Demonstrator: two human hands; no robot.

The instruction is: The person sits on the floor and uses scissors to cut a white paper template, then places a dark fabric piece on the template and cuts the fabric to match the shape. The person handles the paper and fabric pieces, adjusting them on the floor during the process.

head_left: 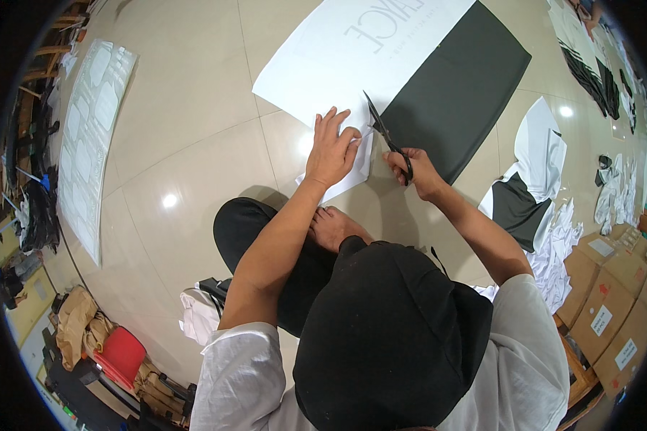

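Note:
My right hand (420,171) is closed round the handles of a pair of black scissors (385,133). Their blades point away from me, over the edge of the white cloth, beside the black cloth (459,90). With thumb and forefinger bent together, my left hand (329,149) pinches the near part of the white cloth (323,68), its other fingers spread. Faint grey lettering marks the far part of this cloth. A loose white flap (356,169) hangs below my left hand, towards my bare foot (336,228).
Pale tiles (187,108) cover the floor. A clear sheet with white shapes (93,136) lies at the left. Black and white cloth pieces (528,187) are heaped at the right, near stacked cardboard boxes (604,287). A red chair back (120,357) stands at the lower left.

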